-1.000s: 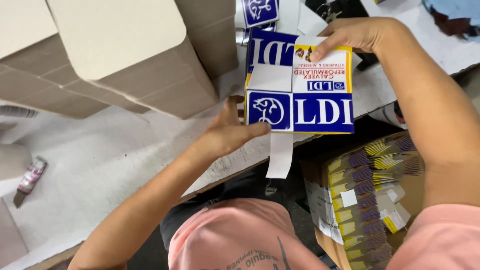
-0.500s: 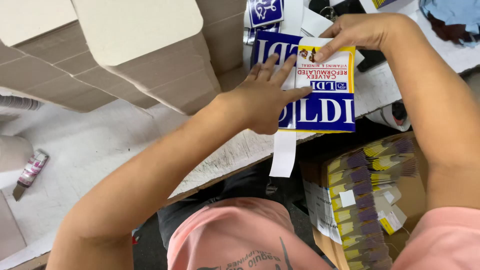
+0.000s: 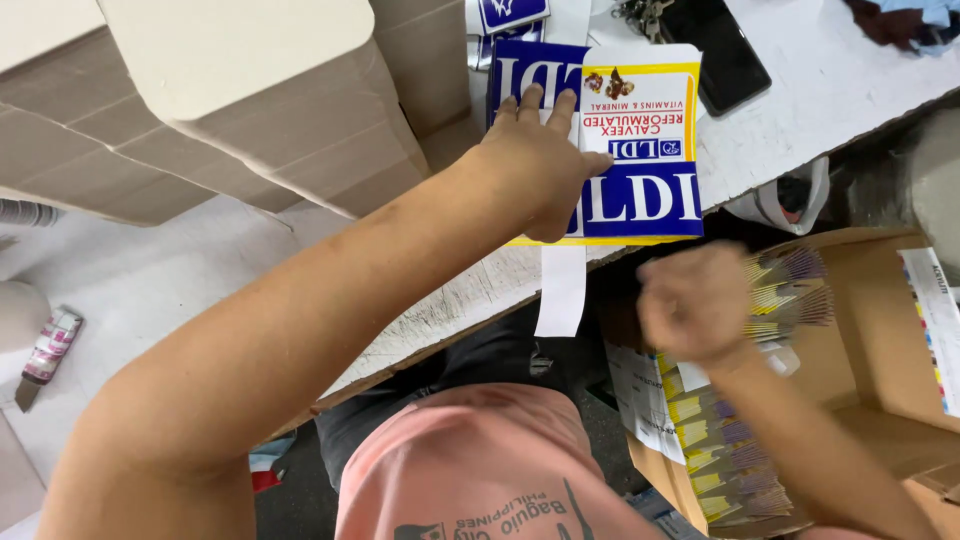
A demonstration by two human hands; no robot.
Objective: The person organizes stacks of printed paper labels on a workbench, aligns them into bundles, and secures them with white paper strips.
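Nearest the camera are the person's pink shirt (image 3: 480,470) and dark trousers. To the right, low beside the table, stands an open brown box (image 3: 880,400) packed with flat cartons (image 3: 730,450) stacked on edge, yellow and purple at their ends. The right hand (image 3: 695,300) hangs blurred just above those stacks, below the table edge; its fingers look curled into a loose fist, and whether they hold anything cannot be told.

Farther on, the left arm runs across the worn white table (image 3: 200,280) to the left hand (image 3: 540,165), which lies palm down on a flattened blue, yellow and white carton (image 3: 640,150). Its fingers are nearly straight and close together, pressing the carton's left part; the fingertips point to the far side, and the rest of the carton lies bare to their right. The carton rests at the table's near edge, and a white strip (image 3: 562,290) hangs from under it over the edge.

Left of the hand stand large brown boxes (image 3: 230,110). At the far right a dark phone (image 3: 725,55) lies on the table. Far left, a small pink-and-white tube (image 3: 50,345) lies near the edge.
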